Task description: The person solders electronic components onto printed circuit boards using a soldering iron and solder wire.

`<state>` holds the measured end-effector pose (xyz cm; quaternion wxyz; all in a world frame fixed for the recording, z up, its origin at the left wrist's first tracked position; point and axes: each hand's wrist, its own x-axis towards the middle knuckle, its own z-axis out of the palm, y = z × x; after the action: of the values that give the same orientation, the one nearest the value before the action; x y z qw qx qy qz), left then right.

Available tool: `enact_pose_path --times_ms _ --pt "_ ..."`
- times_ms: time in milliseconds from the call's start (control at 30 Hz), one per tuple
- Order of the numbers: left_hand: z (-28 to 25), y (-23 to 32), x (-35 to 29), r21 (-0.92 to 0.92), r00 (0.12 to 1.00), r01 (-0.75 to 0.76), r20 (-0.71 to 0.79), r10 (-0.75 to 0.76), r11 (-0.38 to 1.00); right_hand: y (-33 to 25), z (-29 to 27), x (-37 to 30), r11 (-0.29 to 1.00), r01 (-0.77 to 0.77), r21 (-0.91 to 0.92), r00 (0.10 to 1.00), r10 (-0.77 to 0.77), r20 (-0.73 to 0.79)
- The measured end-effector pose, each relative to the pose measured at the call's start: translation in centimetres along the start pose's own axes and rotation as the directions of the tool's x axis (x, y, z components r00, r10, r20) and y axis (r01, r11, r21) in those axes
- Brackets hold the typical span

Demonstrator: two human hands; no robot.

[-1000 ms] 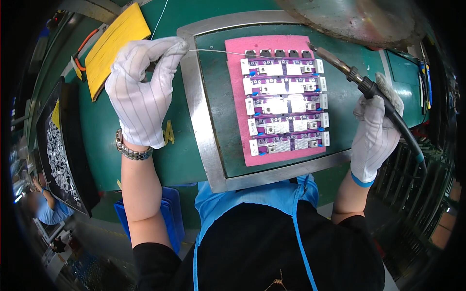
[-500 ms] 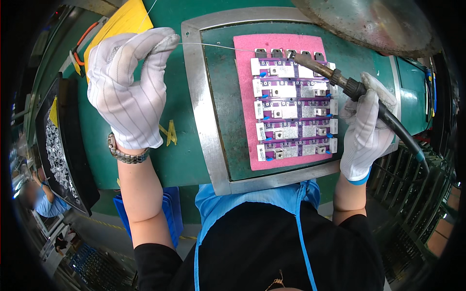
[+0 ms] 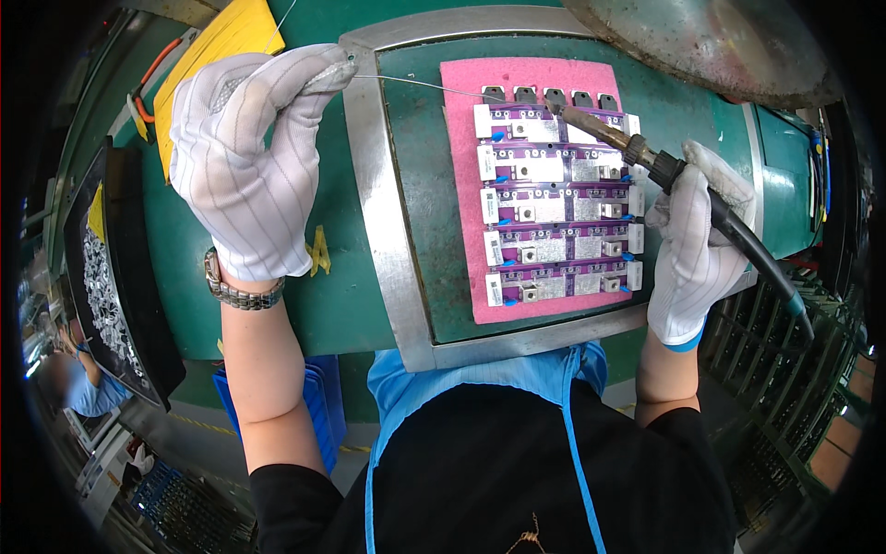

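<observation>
My left hand (image 3: 247, 166), in a striped white glove, pinches a thin solder wire (image 3: 415, 83) between thumb and fingertips. The wire runs right to the top row of a stack of purple circuit boards (image 3: 568, 213). My gloved right hand (image 3: 697, 245) is closed round the handle of a soldering iron (image 3: 600, 128). Its tip points left at the top board, near the legs of several black transistors (image 3: 526, 95); whether it touches a leg is too small to tell. The boards lie in rows on a pink foam pad (image 3: 461, 78).
A metal frame (image 3: 386, 222) surrounds the pad on the green bench. A black tray (image 3: 138, 268) of small clear parts and a yellow sheet (image 3: 208, 69) lie left. A large metal dome (image 3: 701, 46) overhangs the upper right. Another person (image 3: 92, 392) sits far left.
The left hand has shifted slightly up, still pinching the wire, whose end reaches a little further right. The iron's tip sits slightly lower against the boards; both grips are the same.
</observation>
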<state>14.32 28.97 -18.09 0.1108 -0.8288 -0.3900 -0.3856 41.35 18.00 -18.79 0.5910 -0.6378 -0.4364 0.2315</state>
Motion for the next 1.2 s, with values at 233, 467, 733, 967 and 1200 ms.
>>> enact_pose_path --times_ms 233,467,733,967,1200 --pt "0.3 0.4 -0.1 -0.016 0.999 0.031 -0.026 -0.032 0.999 0.8 0.1 0.1 0.996 0.066 -0.06 0.994 -0.071 -0.085" --pt "2.5 1.0 -1.0 -0.377 0.958 0.262 -0.007 -0.286 0.888 0.7 0.3 0.2 0.998 0.054 0.018 0.98 -0.05 -0.193" --pt "3.0 2.5 0.1 -0.45 0.873 0.398 0.453 -0.18 0.799 0.8 -1.0 0.9 0.997 0.022 0.067 0.99 -0.013 -0.142" --pt "4.0 4.7 -0.2 -0.348 0.872 0.224 0.488 -0.028 0.91 1.4 -1.0 1.1 0.992 0.122 -0.017 0.986 -0.123 -0.113" --pt "4.1 4.9 -0.3 -0.361 0.87 0.256 0.491 -0.051 0.896 1.6 -0.6 1.2 0.971 0.236 -0.024 0.964 -0.237 -0.122"
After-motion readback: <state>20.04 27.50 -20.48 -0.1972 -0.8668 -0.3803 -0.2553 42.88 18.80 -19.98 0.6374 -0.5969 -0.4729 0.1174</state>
